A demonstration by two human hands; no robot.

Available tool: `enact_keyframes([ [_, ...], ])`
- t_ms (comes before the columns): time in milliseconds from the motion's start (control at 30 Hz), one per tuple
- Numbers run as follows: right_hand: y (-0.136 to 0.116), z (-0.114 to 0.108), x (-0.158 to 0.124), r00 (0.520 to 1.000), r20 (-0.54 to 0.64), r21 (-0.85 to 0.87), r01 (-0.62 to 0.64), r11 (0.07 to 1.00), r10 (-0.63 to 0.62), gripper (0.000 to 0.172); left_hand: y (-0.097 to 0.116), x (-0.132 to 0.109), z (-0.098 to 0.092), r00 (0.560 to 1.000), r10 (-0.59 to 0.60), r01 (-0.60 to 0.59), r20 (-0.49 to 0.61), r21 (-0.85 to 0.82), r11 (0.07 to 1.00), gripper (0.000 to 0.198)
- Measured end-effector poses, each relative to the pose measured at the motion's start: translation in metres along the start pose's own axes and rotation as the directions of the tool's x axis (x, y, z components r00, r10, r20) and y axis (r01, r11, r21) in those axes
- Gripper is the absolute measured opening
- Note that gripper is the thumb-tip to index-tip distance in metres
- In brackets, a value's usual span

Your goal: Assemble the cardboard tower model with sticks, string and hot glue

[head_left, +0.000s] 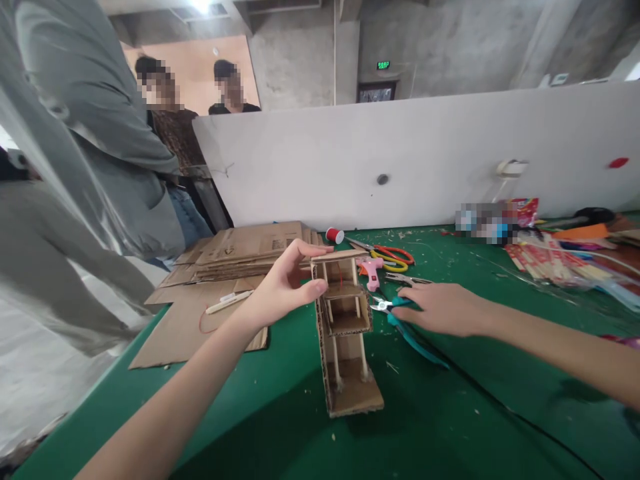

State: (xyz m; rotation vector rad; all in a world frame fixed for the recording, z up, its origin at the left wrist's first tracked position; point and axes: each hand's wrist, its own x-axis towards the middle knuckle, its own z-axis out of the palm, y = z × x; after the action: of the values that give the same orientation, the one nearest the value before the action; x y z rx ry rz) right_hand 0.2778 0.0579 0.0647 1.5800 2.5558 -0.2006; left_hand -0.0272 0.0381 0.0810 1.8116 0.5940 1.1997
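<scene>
A small tiered cardboard structure (350,383) with thin stick posts stands upright on the green table. My left hand (287,287) grips its top left edge, thumb on the near side and fingers over the top. To its right, my right hand (433,308) has its fingers on a pair of teal-handled cutting pliers (417,343), whose handles are spread and whose metal jaws point at the structure. Just beyond lie a pink glue gun (372,272), a second pair of pliers (404,279) and scissors (395,257) with red and yellow handles.
Cardboard sheets (250,250) are stacked at the left, with a craft knife (229,302) on one. A red thread spool (334,235) lies behind the structure. A black cable (495,397) crosses the right side. Packets (537,263) lie far right. A person in grey (95,120) stands left.
</scene>
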Motion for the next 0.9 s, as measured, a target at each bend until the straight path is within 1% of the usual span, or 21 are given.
enact_keyframes([
  [67, -0.013, 0.008, -0.002, 0.996, -0.086, -0.164, -0.017, 0.986, 0.003, 0.084, 0.000, 0.000, 0.000, 1.000, 0.011, -0.011, 0.002, 0.006, 1.000, 0.033],
  [100, -0.019, 0.011, -0.003, 0.994, -0.109, -0.219, -0.011, 0.976, -0.013, 0.088, 0.000, 0.000, 0.000, 1.000, 0.010, -0.010, 0.003, 0.005, 1.000, 0.033],
  [167, -0.026, 0.014, -0.005, 0.995, -0.098, -0.268, -0.005, 0.963, -0.022, 0.093, 0.000, 0.000, 0.000, 1.000, 0.001, -0.001, -0.001, 0.000, 1.000, 0.033],
  [200, -0.028, 0.014, -0.005, 0.997, -0.077, -0.272, -0.010, 0.962, -0.011, 0.092, 0.001, 0.000, 0.000, 1.000, -0.002, 0.002, -0.005, 0.003, 1.000, 0.034],
  [233, -0.029, 0.013, -0.005, 0.999, -0.052, -0.268, -0.015, 0.963, 0.001, 0.087, 0.001, 0.000, 0.000, 1.000, -0.004, 0.004, -0.010, 0.009, 1.000, 0.035],
  [300, -0.032, 0.010, -0.004, 1.000, -0.013, -0.288, -0.023, 0.957, 0.020, 0.071, 0.000, 0.000, 0.000, 1.000, -0.004, 0.004, -0.013, 0.022, 1.000, 0.035],
  [333, -0.033, 0.010, -0.004, 1.000, -0.014, -0.327, -0.028, 0.945, 0.025, 0.064, 0.000, 0.000, 0.000, 1.000, -0.002, 0.002, -0.012, 0.025, 1.000, 0.036],
  [367, -0.034, 0.010, -0.005, 0.999, -0.029, -0.379, -0.032, 0.925, 0.023, 0.060, 0.000, 0.000, 0.000, 1.000, 0.000, 0.001, -0.010, 0.028, 1.000, 0.035],
  [433, -0.036, 0.015, -0.005, 0.997, -0.081, -0.466, -0.046, 0.884, 0.009, 0.061, 0.000, 0.000, 0.000, 1.000, 0.003, -0.003, -0.008, 0.035, 0.999, 0.036],
  [467, -0.036, 0.018, -0.006, 0.995, -0.103, -0.482, -0.051, 0.875, 0.002, 0.064, 0.000, -0.001, 0.000, 1.000, 0.006, -0.005, -0.007, 0.039, 0.999, 0.037],
  [533, -0.034, 0.027, -0.007, 0.994, -0.114, -0.459, -0.051, 0.887, -0.002, 0.071, 0.000, -0.001, 0.000, 1.000, 0.004, -0.003, -0.010, 0.048, 0.999, 0.037],
  [600, -0.029, 0.034, -0.007, 0.996, -0.086, -0.427, -0.017, 0.904, -0.022, 0.075, 0.000, -0.001, 0.000, 1.000, -0.005, 0.006, -0.014, 0.053, 0.999, 0.037],
  [667, -0.021, 0.038, -0.009, 0.995, -0.065, -0.412, 0.045, 0.910, -0.079, 0.073, 0.000, -0.001, 0.001, 1.000, -0.012, 0.012, -0.015, 0.046, 0.999, 0.037],
  [767, -0.003, 0.042, -0.011, 0.979, -0.107, -0.345, 0.127, 0.930, -0.173, 0.068, 0.000, -0.001, 0.001, 1.000, -0.004, 0.004, -0.010, 0.027, 1.000, 0.037],
  [833, 0.011, 0.047, -0.012, 0.974, -0.157, -0.290, 0.112, 0.950, -0.163, 0.070, 0.001, -0.001, 0.002, 1.000, -0.004, 0.004, -0.008, 0.027, 1.000, 0.036],
  [900, 0.022, 0.053, -0.014, 0.975, -0.193, -0.253, 0.063, 0.965, -0.114, 0.077, 0.002, -0.001, 0.002, 1.000, -0.012, 0.012, -0.011, 0.035, 0.999, 0.035],
])
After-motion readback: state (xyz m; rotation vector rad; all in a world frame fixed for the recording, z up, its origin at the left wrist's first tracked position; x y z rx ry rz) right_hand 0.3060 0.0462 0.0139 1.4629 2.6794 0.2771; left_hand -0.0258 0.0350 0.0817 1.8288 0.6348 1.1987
